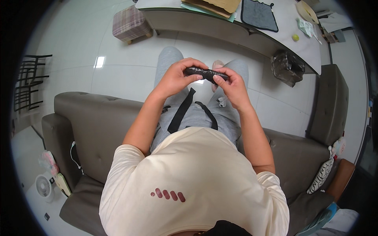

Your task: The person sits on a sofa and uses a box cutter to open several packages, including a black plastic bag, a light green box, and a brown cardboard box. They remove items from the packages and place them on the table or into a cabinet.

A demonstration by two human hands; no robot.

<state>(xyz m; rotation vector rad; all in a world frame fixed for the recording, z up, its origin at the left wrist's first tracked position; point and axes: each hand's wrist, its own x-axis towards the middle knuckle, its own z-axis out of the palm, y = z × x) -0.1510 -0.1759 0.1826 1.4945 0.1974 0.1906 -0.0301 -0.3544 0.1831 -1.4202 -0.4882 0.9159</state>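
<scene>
Over my lap I hold a narrow black roll of shiny, crinkled plastic (206,73), level from side to side. My left hand (182,75) is closed round its left end, thumb along the near side and fingers over the top. At the other end my right hand (232,84) grips it, with the thumb pressed on the near face. Between the hands the middle of the roll shows. Two black straps (182,110) hang over my grey trousers below it.
Ahead stands a white table (289,37) with brown folders (218,6), a dark grey cloth (259,15) and a small yellow-green ball-like thing (295,37). A bin lined with black plastic (288,67) is at its right. A plaid stool (131,23) stands far left. Behind me is a brown sofa (98,118).
</scene>
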